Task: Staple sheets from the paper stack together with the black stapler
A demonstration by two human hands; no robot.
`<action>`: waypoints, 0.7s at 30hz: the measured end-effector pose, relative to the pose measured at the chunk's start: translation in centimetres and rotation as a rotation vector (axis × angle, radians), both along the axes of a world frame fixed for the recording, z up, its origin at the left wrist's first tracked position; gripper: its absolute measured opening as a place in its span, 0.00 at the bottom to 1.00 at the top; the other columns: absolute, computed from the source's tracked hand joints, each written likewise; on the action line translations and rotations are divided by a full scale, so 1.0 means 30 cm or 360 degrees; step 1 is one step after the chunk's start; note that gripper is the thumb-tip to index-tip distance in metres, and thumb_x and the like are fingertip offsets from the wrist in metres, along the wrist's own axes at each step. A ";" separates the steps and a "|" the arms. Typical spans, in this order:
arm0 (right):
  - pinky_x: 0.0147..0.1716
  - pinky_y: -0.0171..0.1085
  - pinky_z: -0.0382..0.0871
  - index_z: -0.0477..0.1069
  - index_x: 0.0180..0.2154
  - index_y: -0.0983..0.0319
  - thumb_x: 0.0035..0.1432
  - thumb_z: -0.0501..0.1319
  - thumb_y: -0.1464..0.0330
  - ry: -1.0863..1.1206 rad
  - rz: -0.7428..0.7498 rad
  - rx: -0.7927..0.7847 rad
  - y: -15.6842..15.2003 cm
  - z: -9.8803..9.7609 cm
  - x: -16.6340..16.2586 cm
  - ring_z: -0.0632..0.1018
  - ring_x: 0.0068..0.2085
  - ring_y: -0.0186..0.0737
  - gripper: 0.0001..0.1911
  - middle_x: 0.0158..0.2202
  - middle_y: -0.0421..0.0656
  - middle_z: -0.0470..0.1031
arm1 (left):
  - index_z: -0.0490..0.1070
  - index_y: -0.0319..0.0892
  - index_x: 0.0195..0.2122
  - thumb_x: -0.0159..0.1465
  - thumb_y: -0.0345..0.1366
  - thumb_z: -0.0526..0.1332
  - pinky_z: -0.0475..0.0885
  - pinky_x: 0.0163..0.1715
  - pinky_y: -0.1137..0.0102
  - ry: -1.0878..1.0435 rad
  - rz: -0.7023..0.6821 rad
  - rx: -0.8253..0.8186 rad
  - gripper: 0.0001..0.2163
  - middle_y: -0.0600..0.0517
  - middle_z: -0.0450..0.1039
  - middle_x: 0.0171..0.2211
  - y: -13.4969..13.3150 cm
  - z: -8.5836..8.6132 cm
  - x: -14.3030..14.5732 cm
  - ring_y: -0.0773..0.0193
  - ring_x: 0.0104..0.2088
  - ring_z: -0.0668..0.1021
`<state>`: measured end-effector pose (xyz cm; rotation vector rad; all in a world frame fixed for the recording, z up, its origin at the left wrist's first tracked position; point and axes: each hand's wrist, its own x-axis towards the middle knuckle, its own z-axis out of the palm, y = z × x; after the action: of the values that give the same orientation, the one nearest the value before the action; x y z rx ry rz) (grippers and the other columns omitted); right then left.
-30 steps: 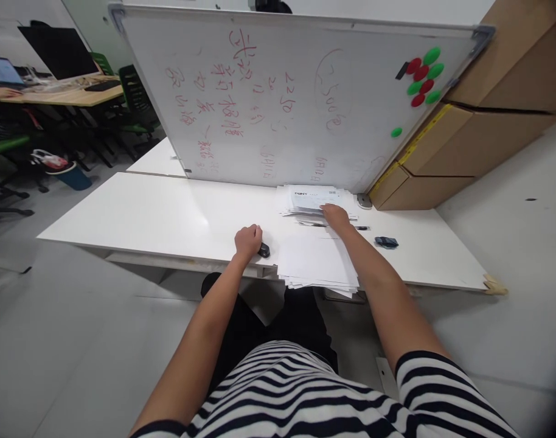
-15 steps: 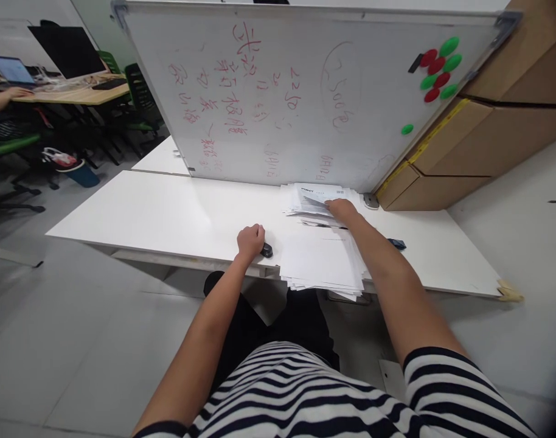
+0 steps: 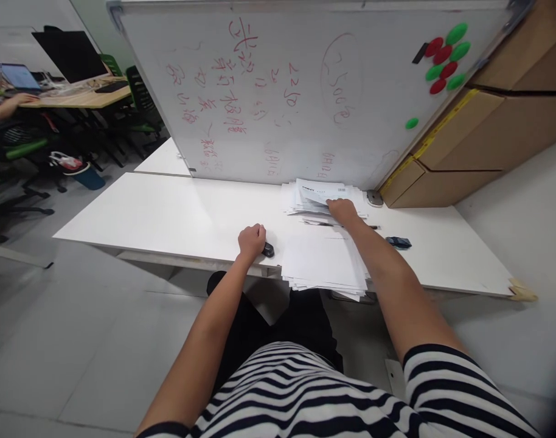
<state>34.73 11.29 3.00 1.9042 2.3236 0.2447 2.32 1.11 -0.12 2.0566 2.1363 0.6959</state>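
Observation:
My right hand (image 3: 343, 211) is closed in a pinch on the edge of a printed sheet of paper (image 3: 315, 194). That sheet's near edge is bent up over the far paper stack (image 3: 294, 204), which lies against the whiteboard. Closer to me a second paper stack (image 3: 322, 261), blank on top, overhangs the table's front edge. A dark pen-like strip (image 3: 318, 223) lies between the stacks. Left of the near stack, my left hand (image 3: 251, 242) is closed round a black object with a rounded end (image 3: 269, 249). Most of that object is hidden under my fingers.
A whiteboard (image 3: 241, 152) with red writing and magnets stands along the back of the white table (image 3: 159, 213). Cardboard boxes (image 3: 460, 137) are stacked at right. A dark blue patterned item (image 3: 399, 243) lies right of my forearm. At far left another person's hand (image 3: 25, 98) rests on a desk.
The bent-up sheet in my right hand is lifted a little further and covers part of the print. My left hand stays in place. The whole view has shifted slightly.

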 end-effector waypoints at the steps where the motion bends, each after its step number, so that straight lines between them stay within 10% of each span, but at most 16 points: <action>1: 0.38 0.40 0.60 0.69 0.47 0.70 0.59 0.50 0.78 0.0028 -0.0024 0.0040 -0.002 0.005 -0.004 0.76 0.41 0.49 0.17 0.39 0.59 0.77 | 0.64 0.44 0.25 0.69 0.40 0.45 0.49 0.26 0.67 0.0003 0.0006 -0.0004 0.17 0.50 0.68 0.23 -0.001 0.002 0.000 0.60 0.29 0.70; 6: 0.36 0.39 0.59 0.71 0.46 0.69 0.62 0.48 0.72 0.0294 -0.0159 0.0363 -0.045 0.056 -0.030 0.75 0.39 0.48 0.17 0.36 0.55 0.77 | 0.66 0.43 0.26 0.69 0.40 0.45 0.50 0.27 0.67 0.0000 0.0011 -0.0026 0.17 0.50 0.69 0.24 -0.003 0.010 0.003 0.60 0.29 0.71; 11: 0.30 0.38 0.64 0.75 0.33 0.65 0.57 0.57 0.58 0.1613 -0.0390 0.0763 -0.214 0.134 -0.061 0.75 0.31 0.44 0.17 0.26 0.46 0.76 | 0.68 0.43 0.26 0.68 0.40 0.45 0.54 0.29 0.68 -0.0044 0.0029 -0.0044 0.18 0.49 0.70 0.24 -0.005 0.012 0.005 0.59 0.29 0.72; 17: 0.40 0.43 0.70 0.77 0.36 0.62 0.44 0.70 0.57 0.2839 -0.0184 0.0270 -0.487 0.165 -0.083 0.78 0.38 0.45 0.19 0.36 0.42 0.80 | 0.72 0.42 0.32 0.67 0.42 0.49 0.58 0.50 0.59 -0.0273 -0.0189 0.0287 0.15 0.44 0.75 0.34 -0.028 0.083 0.012 0.54 0.43 0.74; 21: 0.43 0.46 0.71 0.78 0.36 0.61 0.41 0.72 0.58 0.3012 -0.0129 -0.0146 -0.590 0.142 -0.095 0.79 0.40 0.47 0.19 0.35 0.43 0.81 | 0.72 0.42 0.41 0.69 0.51 0.42 0.64 0.50 0.62 -0.1242 -0.0443 0.0494 0.23 0.46 0.75 0.40 -0.077 0.232 0.066 0.59 0.44 0.75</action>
<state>31.89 -6.41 7.26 2.3888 2.5131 -2.5898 4.29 -1.21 6.85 1.7125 1.3434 1.5337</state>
